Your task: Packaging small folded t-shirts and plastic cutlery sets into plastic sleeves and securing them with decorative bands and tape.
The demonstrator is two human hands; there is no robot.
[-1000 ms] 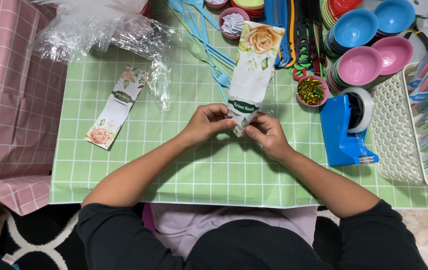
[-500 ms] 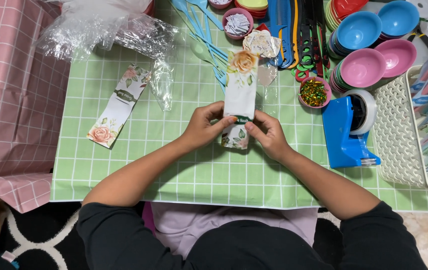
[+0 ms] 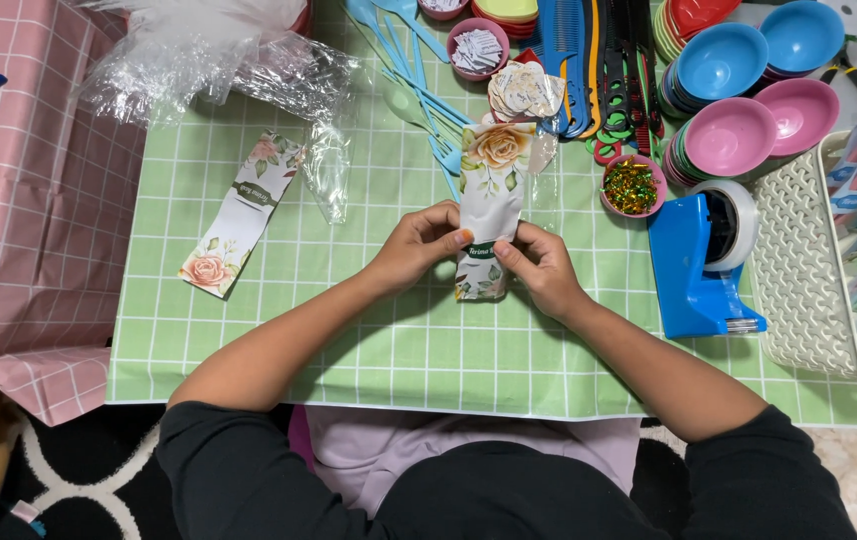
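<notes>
- The floral paper strip (image 3: pixel 489 205) no longer leans toward the upper right; it now stands straight at frame centre.
- Left hand (image 3: pixel 419 245) and right hand (image 3: pixel 541 265) have shifted slightly up the strip.

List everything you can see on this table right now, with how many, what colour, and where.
Floral card: one, white, centre, in both hands.
Second floral card: one, white, left, flat.
Cellophane: clear heap, top left.
Tablecloth: green check.
Tape dispenser: one, blue, right.
Bowls: stacks, blue and pink, top right.
Glitter cup: one, pink, beside the dispenser.
Basket: one, cream, far right.
Hands: left hand, right hand, pinching the card.
</notes>
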